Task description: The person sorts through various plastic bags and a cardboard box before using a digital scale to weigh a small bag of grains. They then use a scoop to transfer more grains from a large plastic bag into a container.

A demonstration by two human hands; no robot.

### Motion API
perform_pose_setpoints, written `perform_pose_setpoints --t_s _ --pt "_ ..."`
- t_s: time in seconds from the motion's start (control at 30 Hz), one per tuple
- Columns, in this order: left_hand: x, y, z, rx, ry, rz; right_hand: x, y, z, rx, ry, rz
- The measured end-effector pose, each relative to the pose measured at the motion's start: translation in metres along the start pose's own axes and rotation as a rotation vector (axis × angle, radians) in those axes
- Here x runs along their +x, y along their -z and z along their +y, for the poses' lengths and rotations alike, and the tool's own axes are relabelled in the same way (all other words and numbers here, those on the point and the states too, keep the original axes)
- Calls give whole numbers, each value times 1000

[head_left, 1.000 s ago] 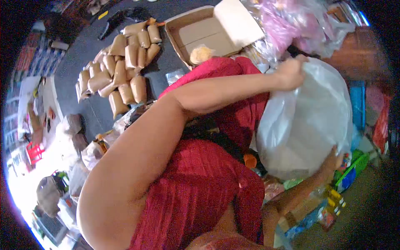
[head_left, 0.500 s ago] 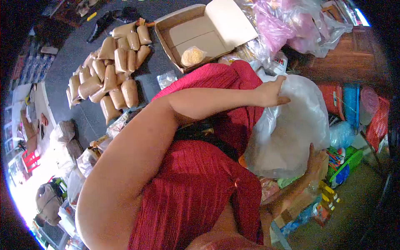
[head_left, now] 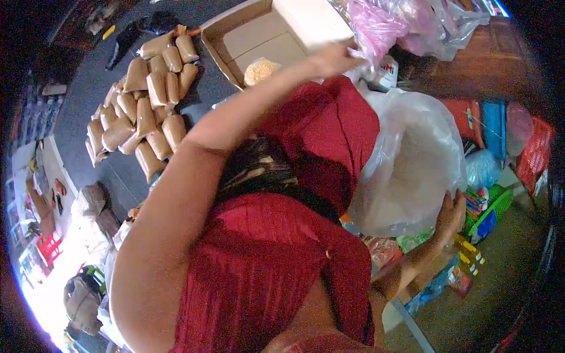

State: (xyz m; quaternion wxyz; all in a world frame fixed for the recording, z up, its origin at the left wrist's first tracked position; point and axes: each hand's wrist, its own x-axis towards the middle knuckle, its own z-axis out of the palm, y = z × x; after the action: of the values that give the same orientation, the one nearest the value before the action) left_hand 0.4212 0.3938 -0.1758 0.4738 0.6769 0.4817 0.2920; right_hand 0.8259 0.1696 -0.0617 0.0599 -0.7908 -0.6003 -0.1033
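Two bare hands are at work before us. Our left hand (head_left: 332, 60) reaches over the near right corner of a shallow brown cardboard box (head_left: 253, 38), its fingertips at the crumpled pink and clear plastic bags (head_left: 376, 26). It is blurred, so we cannot tell whether it grips any plastic. Our right hand (head_left: 450, 217) lies at the lower right side of a large, translucent white plastic bag (head_left: 412, 159), its fingers against the outside; we cannot tell whether they pinch the film.

The white bag gapes open to the right of our knees, beside the dark red ribbed cloth (head_left: 247, 259) of our clothing. In the box's near corner sits a rounded clear packet of yellow pieces (head_left: 262, 70). To the left of the box, many plump brown sausage-shaped packets (head_left: 138, 112) are heaped on a dark grey surface (head_left: 126, 170). Beyond our right hand we see a bright green plastic basket (head_left: 500, 206) holding colourful small items, and below it some yellow bottles with white caps (head_left: 468, 253).
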Motion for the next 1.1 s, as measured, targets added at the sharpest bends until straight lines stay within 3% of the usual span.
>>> perform_pose_setpoints --t_s 0.07,0.1,0.2,0.27,0.33,0.4,0.5,0.63,0.73,0.8,0.83,0.87,0.9,0.93,0.97,1.0,1.03,1.1 --pt "7 31 -75 398 -77 152 4 13 -19 -12 22 -62" --pt "0 45 -101 510 50 102 2 20 -32 25 -70 -82" --pt "-25 60 -209 581 101 111 0 27 -57 35 -182 -132" --pt "-67 73 -185 564 148 62 -3 22 -63 9 -201 -163" --pt "-74 65 -196 596 222 38 -8 2 -63 275 26 46" --pt "-84 56 -214 623 305 20 -9 12 -89 317 17 7" --pt "-81 55 -210 576 336 -18 -12 31 -114 105 -168 -158" --pt "-90 49 -209 725 455 -98 -10 12 -82 363 -144 -117" --pt "-90 49 -226 787 488 -148 -15 13 -75 303 -157 -160" --pt "-82 50 -254 837 226 -152 -41 13 -65 375 -189 -143" --pt "-88 52 -252 846 188 -166 -41 9 -63 472 -165 -143" --pt "-103 51 -236 835 176 -32 -45 9 -64 578 -170 -160" --pt "-97 37 -285 792 308 -11 -51 7 -60 475 -184 -191" --pt "-101 43 -261 691 477 -81 -53 23 -87 510 -191 -253" --pt "-99 30 -272 723 452 26 -59 17 -77 606 -138 -183" --pt "-115 50 -200 612 598 -106 -59 29 -95 545 -125 -226" --pt "-118 42 -207 583 576 -19 -53 31 -98 354 -26 -293" --pt "-129 34 -208 541 539 -72 -59 28 -109 453 -28 -330"
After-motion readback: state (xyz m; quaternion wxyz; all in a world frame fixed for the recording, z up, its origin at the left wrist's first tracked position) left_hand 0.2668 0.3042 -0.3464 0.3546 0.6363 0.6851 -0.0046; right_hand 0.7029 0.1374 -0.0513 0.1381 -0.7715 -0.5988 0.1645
